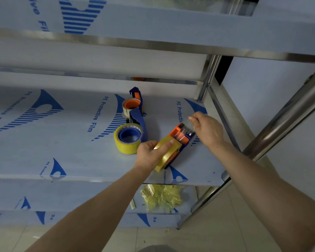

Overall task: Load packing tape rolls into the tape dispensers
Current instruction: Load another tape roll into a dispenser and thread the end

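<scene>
My left hand [150,153] grips a yellow tape roll [168,155] mounted in an orange and blue dispenser [183,136] that rests on the middle shelf [62,142]. Over the dispenser's orange head, my right hand [206,129] pinches the clear tape end [189,124] between thumb and fingers. To the left, a second yellow roll sits on the blue hub of a blue dispenser [128,140]. Behind it lies a third dispenser [133,104] with an orange hub and a thin roll.
The steel rack's shelves are covered in white film with blue print. An upper shelf edge [153,46] overhangs the work area. Chrome posts [209,77] stand at the right. Crumpled yellowish tape scraps [162,198] lie on the lower shelf. Tiled floor lies below.
</scene>
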A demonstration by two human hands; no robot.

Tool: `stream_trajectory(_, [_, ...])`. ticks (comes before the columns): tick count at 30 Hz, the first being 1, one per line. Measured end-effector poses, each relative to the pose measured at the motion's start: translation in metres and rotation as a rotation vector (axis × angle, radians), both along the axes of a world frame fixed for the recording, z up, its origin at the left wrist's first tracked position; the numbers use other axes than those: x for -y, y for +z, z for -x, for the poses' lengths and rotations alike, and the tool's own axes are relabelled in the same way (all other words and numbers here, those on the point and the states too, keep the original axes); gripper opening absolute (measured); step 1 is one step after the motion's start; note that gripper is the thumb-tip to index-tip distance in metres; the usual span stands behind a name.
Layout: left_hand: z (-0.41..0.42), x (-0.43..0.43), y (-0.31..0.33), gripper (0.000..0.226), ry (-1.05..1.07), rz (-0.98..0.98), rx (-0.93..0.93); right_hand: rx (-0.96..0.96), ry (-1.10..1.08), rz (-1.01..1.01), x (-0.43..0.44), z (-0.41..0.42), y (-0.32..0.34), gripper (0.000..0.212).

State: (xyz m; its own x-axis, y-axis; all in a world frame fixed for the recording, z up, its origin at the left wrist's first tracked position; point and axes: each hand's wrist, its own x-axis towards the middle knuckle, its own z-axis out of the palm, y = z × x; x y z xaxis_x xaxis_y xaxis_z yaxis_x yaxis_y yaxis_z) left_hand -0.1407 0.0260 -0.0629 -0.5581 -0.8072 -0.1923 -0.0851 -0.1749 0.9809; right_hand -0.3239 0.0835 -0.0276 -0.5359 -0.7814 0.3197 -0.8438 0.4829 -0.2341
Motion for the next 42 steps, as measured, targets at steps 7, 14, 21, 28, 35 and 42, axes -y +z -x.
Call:
stream_trajectory(7, [0.002, -0.003, 0.005, 0.030, -0.021, 0.041, -0.004, -0.024, -0.038, -0.034, 0.004, 0.003, 0.002, 0.035])
stream_trajectory(14, [0.001, 0.000, 0.005, 0.033, -0.002, 0.018, 0.031, -0.018, -0.040, -0.005, 0.007, 0.001, -0.001, 0.036])
stream_trajectory(21, [-0.003, -0.001, 0.000, 0.021, -0.147, -0.026, -0.028, 0.038, -0.027, 0.022, 0.005, 0.007, -0.001, 0.034])
stream_trajectory(28, [-0.004, 0.006, 0.000, 0.036, -0.005, 0.002, 0.010, 0.041, -0.036, 0.127, 0.005, 0.009, 0.010, 0.034])
stream_trajectory(35, [-0.001, 0.001, -0.004, 0.035, 0.025, -0.014, -0.006, 0.110, -0.050, 0.025, 0.004, 0.022, 0.005, 0.035])
stream_trajectory(42, [-0.005, 0.004, -0.010, 0.038, 0.038, -0.025, -0.032, 0.322, -0.073, 0.053, 0.014, 0.021, -0.007, 0.034])
